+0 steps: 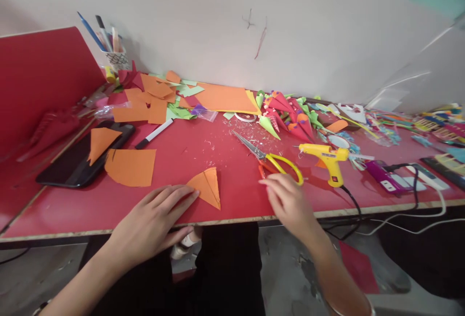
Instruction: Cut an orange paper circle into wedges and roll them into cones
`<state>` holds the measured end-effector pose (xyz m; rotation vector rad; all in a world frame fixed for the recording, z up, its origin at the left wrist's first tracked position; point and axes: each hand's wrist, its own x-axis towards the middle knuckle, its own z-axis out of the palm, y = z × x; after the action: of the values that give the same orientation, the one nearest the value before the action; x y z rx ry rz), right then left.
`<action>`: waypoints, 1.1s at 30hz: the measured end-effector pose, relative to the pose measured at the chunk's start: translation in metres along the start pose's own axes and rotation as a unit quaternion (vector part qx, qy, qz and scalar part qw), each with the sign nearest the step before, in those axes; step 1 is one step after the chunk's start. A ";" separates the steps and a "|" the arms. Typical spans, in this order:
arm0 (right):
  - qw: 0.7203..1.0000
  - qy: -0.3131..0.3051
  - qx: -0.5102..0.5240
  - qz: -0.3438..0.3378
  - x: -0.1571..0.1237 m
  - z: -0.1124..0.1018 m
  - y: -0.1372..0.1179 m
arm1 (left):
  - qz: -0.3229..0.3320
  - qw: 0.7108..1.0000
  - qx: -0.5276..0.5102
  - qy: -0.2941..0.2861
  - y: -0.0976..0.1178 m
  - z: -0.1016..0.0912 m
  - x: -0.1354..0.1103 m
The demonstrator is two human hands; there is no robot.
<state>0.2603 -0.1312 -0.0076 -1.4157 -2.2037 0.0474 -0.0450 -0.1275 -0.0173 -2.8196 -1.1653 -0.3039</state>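
Observation:
My left hand (pixel 156 217) lies over the table's front edge, fingers stretched out and thumb apart. Its fingertips rest on the left side of a folded, wedge-shaped orange paper piece (pixel 209 188). My right hand (pixel 288 202) hovers at the front edge with fingers loosely bent and thumb apart. Its fingertips are close to a red-handled tool (pixel 261 171), partly hidden; whether they touch is unclear. Scissors with yellow handles (pixel 274 161) lie just beyond, blades pointing left and away. Left of the wedge is a flat orange piece with a curved edge (pixel 136 168).
A phone (pixel 76 166) carries another orange piece (pixel 101 142); a marker (pixel 154 134) lies near it. Paper scraps (pixel 156 96) and small felt-like cones (pixel 286 112) line the wall. On the right are a yellow glue gun (pixel 329 158), a purple power socket (pixel 387 178) and trailing cables.

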 end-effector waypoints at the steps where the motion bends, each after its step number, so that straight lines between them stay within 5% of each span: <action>1: 0.999 -0.027 0.011 -0.020 0.005 0.006 -0.012 | -0.001 1.000 -0.002 -0.005 0.000 -0.001 0.000; 8: 0.989 -0.109 0.059 -0.084 0.020 0.024 -0.049 | -0.016 0.999 -0.028 -0.003 0.001 -0.001 0.000; 33: 0.972 -0.182 0.073 -0.126 0.027 0.020 -0.050 | -0.003 1.000 -0.017 0.011 0.001 0.001 -0.001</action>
<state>0.2014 -0.1260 0.0011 -1.1061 -2.6017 0.4001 -0.0447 -0.1285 -0.0181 -2.8338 -1.1759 -0.3575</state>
